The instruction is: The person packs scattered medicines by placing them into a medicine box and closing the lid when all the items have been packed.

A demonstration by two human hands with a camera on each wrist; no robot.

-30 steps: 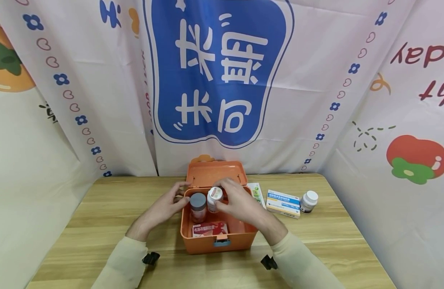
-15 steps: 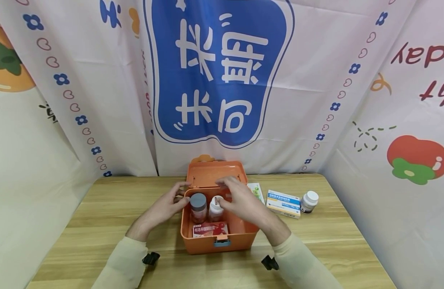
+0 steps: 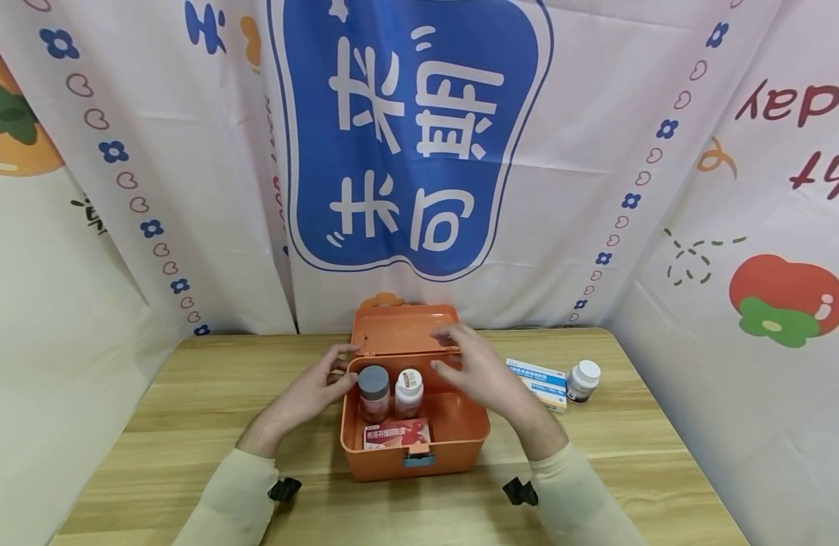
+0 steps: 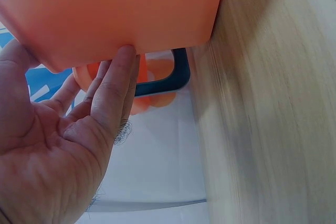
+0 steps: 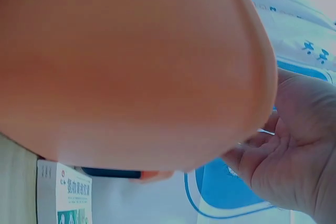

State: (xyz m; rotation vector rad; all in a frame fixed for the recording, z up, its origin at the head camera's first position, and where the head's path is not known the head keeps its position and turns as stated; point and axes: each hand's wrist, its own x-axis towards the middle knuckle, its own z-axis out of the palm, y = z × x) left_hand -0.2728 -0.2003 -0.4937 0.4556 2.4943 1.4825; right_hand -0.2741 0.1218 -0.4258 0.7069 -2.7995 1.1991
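Note:
An orange plastic medicine box (image 3: pixel 453 460) stands with its lid (image 3: pixel 402 331) raised at the back. Inside are a grey-capped bottle (image 3: pixel 374 396), a white pill bottle (image 3: pixel 408 394) standing upright beside it, and a red medicine carton (image 3: pixel 396 434) lying in front. My left hand (image 3: pixel 311 390) holds the box's left wall, thumb at the rim and fingers outside. Those fingers (image 4: pixel 118 77) also show against the wall in the left wrist view. Above the right rim hovers my right hand (image 3: pixel 483 371), holding nothing, thumb and fingers apart.
Right of the box lie a blue-and-white carton (image 3: pixel 552 387) and a white-capped bottle (image 3: pixel 584 381) on the wooden table (image 3: pixel 153 440). A white-green carton (image 5: pixel 73 192) shows in the right wrist view. Printed curtains (image 3: pixel 242 189) close off the back and sides.
My right hand has let go of the white pill bottle, which now stands inside the box, and has moved right to the rim. The left hand has stayed in place.

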